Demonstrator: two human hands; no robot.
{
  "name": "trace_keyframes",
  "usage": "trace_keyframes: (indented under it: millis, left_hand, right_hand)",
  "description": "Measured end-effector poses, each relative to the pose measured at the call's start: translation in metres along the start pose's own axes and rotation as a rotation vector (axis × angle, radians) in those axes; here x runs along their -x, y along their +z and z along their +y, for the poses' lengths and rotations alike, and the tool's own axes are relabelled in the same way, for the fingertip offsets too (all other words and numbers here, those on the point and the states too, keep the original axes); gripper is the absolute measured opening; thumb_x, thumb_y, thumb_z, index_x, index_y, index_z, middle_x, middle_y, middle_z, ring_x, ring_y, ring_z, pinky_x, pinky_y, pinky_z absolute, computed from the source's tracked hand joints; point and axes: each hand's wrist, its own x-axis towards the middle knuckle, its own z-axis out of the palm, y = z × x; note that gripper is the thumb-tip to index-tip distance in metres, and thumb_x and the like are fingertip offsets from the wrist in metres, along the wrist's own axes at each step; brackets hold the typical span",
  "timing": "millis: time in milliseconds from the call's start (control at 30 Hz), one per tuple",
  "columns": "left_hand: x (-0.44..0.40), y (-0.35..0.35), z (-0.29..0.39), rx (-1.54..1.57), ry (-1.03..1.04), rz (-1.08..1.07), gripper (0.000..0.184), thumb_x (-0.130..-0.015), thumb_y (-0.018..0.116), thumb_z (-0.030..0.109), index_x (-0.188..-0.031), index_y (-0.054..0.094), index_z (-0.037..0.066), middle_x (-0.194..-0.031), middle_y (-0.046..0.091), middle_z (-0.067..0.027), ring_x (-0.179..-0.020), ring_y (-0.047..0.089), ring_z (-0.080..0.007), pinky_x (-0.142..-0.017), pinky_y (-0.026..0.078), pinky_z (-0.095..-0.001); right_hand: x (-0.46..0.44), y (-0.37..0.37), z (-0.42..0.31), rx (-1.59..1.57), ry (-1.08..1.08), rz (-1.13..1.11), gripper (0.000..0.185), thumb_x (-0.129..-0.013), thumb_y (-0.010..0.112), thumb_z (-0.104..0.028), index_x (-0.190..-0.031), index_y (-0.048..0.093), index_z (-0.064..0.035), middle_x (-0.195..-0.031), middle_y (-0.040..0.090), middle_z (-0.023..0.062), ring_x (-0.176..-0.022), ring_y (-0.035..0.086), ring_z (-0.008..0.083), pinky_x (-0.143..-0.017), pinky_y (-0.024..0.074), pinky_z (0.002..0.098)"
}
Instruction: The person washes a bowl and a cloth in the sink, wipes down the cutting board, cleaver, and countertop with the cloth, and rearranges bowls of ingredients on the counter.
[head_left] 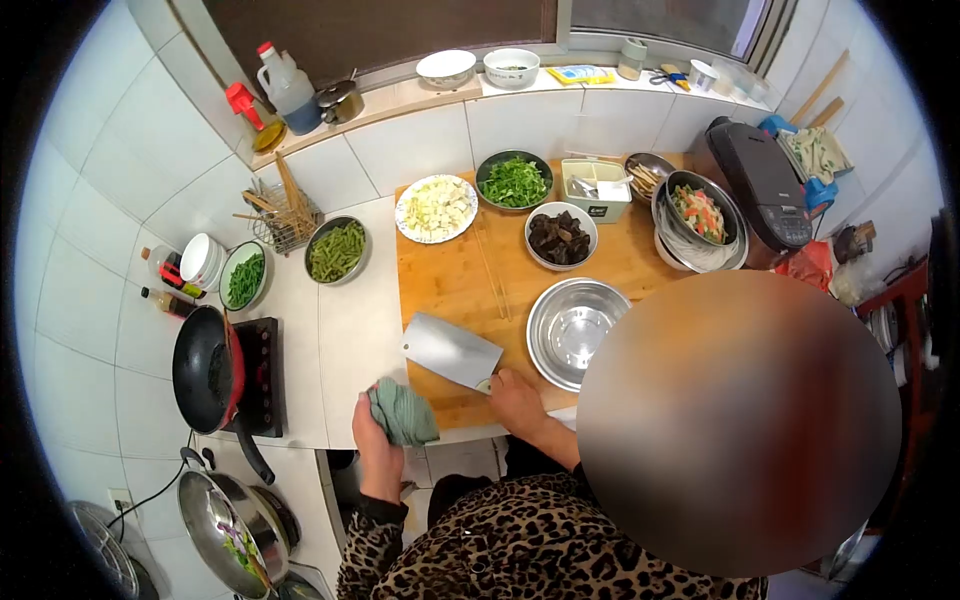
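Note:
My left hand [376, 452] is closed on a folded green cloth [404, 412] at the front edge of the wooden board [455, 285]. In my right hand [519, 402] is the handle of a cleaver [450, 350]. The broad blade lies over the board, pointing left, just beyond the cloth. A steel bowl [574, 330] stands right of the cleaver. A pair of chopsticks [494, 272] lies on the board behind the blade.
At the back are a plate of chopped pale vegetables [437, 208], a bowl of greens [514, 182] and a bowl of dark fungus [560, 238]. A wok [205, 365] sits on the left cooktop. A rice cooker [757, 185] stands right. A blurred patch hides the lower right.

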Motion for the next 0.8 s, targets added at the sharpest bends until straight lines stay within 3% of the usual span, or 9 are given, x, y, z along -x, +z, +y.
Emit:
trace_keyframes:
  millis: [333,400,467,500,533,600,633,733,800]
  left_hand:
    - [-0.108,0.110,-0.012,-0.079,0.095,-0.199,0.031,-0.095,0.040,0.023,-0.111,0.050,-0.002,-0.107,0.056,-0.0099,-0.095,0.055,-0.0177,-0.083,0.046,-0.0322]
    - [-0.122,0.124,-0.021,-0.091,0.074,-0.198,0.032,-0.095,0.042,0.023,-0.114,0.049,-0.002,-0.107,0.056,-0.0094,-0.094,0.055,-0.0168,-0.082,0.046,-0.0315]
    - [-0.135,0.129,-0.032,-0.585,0.135,-0.319,0.033,-0.094,0.044,0.022,-0.115,0.051,-0.002,-0.108,0.056,-0.0099,-0.095,0.055,-0.0184,-0.083,0.045,-0.0323]
    - [-0.161,0.113,-0.057,-0.843,0.327,-0.391,0.033,-0.092,0.047,0.021,-0.114,0.053,-0.003,-0.109,0.057,-0.0127,-0.097,0.055,-0.0218,-0.084,0.044,-0.0325]
    - [-0.168,0.104,-0.066,-0.839,0.326,-0.400,0.033,-0.092,0.047,0.021,-0.114,0.053,-0.003,-0.109,0.057,-0.0127,-0.097,0.055,-0.0218,-0.084,0.044,-0.0325]
    - [-0.173,0.093,-0.077,-1.220,0.551,-0.443,0.032,-0.089,0.051,0.019,-0.112,0.054,-0.004,-0.110,0.057,-0.0157,-0.099,0.055,-0.0247,-0.085,0.043,-0.0319]
    - [-0.173,0.090,-0.077,-1.102,0.539,-0.481,0.033,-0.088,0.053,0.018,-0.112,0.054,-0.003,-0.110,0.057,-0.0171,-0.100,0.055,-0.0254,-0.085,0.043,-0.0314]
    - [-0.158,0.081,-0.064,-1.030,0.354,-0.426,0.031,-0.087,0.053,0.016,-0.112,0.054,-0.002,-0.109,0.058,-0.0155,-0.100,0.055,-0.0244,-0.083,0.044,-0.0314]
    - [-0.157,0.064,-0.065,-0.991,0.369,-0.428,0.031,-0.088,0.052,0.015,-0.114,0.053,-0.001,-0.107,0.058,-0.0140,-0.098,0.056,-0.0221,-0.082,0.045,-0.0308]
  right_hand:
    - [0.036,-0.062,0.014,-0.132,-0.076,0.001,0.020,-0.080,0.056,-0.012,-0.096,0.055,0.0004,-0.088,0.052,0.0139,-0.090,0.051,0.0314,-0.079,0.0430,0.0418]
    - [0.068,-0.071,0.033,-0.295,0.034,-0.034,0.020,-0.084,0.058,-0.018,-0.095,0.060,-0.0008,-0.083,0.057,0.0127,-0.078,0.056,0.0275,-0.069,0.0465,0.0378]
    - [0.101,-0.074,0.051,-0.581,0.369,0.063,0.018,-0.088,0.056,-0.017,-0.094,0.060,-0.0002,-0.078,0.063,0.0094,-0.067,0.062,0.0211,-0.058,0.0489,0.0324]
    - [0.116,-0.063,0.068,-0.816,0.556,0.085,0.026,-0.092,0.052,-0.025,-0.099,0.058,-0.0007,-0.076,0.064,0.0090,-0.062,0.061,0.0154,-0.054,0.0478,0.0283]
    - [0.118,-0.071,0.073,-0.811,0.560,0.092,0.026,-0.092,0.052,-0.025,-0.099,0.058,-0.0007,-0.076,0.064,0.0090,-0.062,0.061,0.0154,-0.054,0.0478,0.0283]
    - [0.111,-0.095,0.078,-1.130,0.943,0.261,0.034,-0.093,0.048,-0.033,-0.107,0.055,-0.0027,-0.078,0.064,0.0093,-0.062,0.061,0.0157,-0.052,0.0470,0.0262]
    - [0.104,-0.103,0.079,-1.168,0.989,0.303,0.043,-0.093,0.045,-0.041,-0.113,0.050,-0.0029,-0.079,0.064,0.0111,-0.061,0.061,0.0174,-0.050,0.0457,0.0254]
    - [0.081,-0.110,0.084,-1.297,1.055,0.349,0.045,-0.091,0.049,-0.040,-0.110,0.050,0.0019,-0.077,0.063,0.0094,-0.058,0.060,0.0154,-0.047,0.0446,0.0258]
    - [0.063,-0.110,0.083,-1.330,1.061,0.360,0.042,-0.091,0.050,-0.036,-0.106,0.051,0.0024,-0.075,0.062,0.0098,-0.056,0.059,0.0155,-0.045,0.0440,0.0259]
